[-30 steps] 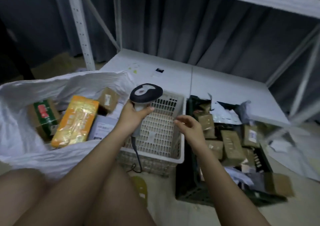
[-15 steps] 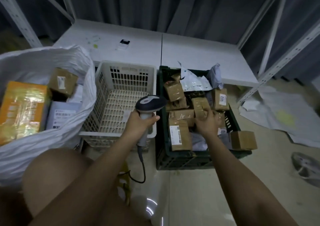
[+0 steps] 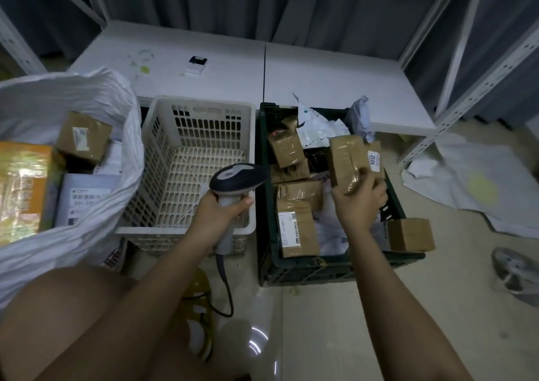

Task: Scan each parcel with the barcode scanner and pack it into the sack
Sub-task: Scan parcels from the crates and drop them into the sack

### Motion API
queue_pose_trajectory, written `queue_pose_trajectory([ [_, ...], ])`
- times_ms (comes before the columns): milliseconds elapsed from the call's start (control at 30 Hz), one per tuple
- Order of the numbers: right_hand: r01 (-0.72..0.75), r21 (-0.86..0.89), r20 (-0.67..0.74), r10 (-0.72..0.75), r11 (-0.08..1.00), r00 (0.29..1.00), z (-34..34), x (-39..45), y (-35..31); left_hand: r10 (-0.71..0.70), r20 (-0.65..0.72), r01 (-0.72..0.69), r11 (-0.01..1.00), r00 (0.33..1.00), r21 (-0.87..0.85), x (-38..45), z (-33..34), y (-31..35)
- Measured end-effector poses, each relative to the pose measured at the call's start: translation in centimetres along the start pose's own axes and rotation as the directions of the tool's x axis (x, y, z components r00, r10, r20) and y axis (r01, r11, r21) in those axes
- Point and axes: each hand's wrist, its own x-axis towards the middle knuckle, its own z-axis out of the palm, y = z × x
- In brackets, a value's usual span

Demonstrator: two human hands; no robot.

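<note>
Nearest, the grey handheld barcode scanner [image 3: 237, 178] was gripped by its handle in the left hand [image 3: 223, 210], over the near rim of the white slatted plastic basket [image 3: 186, 159]. Just right of that basket, a brown taped cardboard parcel [image 3: 344, 162] was held in the curled fingers of the right hand [image 3: 360, 202] above the dark green plastic crate [image 3: 335, 267] of parcels. Left of the basket, the white woven sack [image 3: 96, 97] lay open, holding boxes. Beyond the basket, a low white shelf board [image 3: 320, 80] was seen.
</note>
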Motion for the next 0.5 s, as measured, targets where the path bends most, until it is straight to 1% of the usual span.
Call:
queue_pose_trajectory([
  [33,0.102,0.004,-0.05,-0.101,0.995,0.994,-0.5,-0.9,-0.5,0.0,-0.011,0.0,1.0,1.0,-0.014,0.0,0.0,0.0],
  [67,0.204,0.009,-0.063,-0.203,0.979,0.977,-0.9,-1.9,-1.1,0.004,-0.025,-0.005,0.999,1.0,-0.033,-0.1,0.1,0.1],
  [133,0.367,0.043,-0.001,-0.368,0.929,0.93,-1.1,-4.0,-2.6,0.025,-0.064,-0.029,0.997,0.998,-0.066,-0.4,-0.2,0.4],
  [200,0.523,0.059,0.075,-0.526,0.85,0.847,-0.6,-6.1,-4.1,0.044,-0.129,-0.053,0.996,0.991,-0.067,-0.6,-1.1,0.5],
  [267,0.666,0.034,0.133,-0.664,0.745,0.736,0.6,-8.1,-5.3,0.053,-0.212,-0.068,0.996,0.976,-0.064,-0.8,-2.6,0.5],
  [333,0.755,0.027,0.198,-0.743,0.655,0.639,2.2,-10.0,-6.5,0.054,-0.283,-0.073,0.996,0.958,-0.058,-1.1,-4.4,0.8],
  [400,0.821,-0.003,0.262,-0.791,0.572,0.552,4.1,-11.6,-7.0,0.065,-0.33,-0.086,0.995,0.942,-0.05,-1.3,-6.2,1.0],
  [433,0.838,-0.037,0.305,-0.793,0.544,0.528,5.0,-12.3,-6.9,0.063,-0.344,-0.084,0.995,0.937,-0.047,-1.3,-7.0,1.0],
  [500,0.853,-0.093,0.396,-0.767,0.513,0.504,6.6,-13.4,-6.1,0.053,-0.35,-0.071,0.997,0.935,-0.037,-1.4,-8.3,0.7],
])
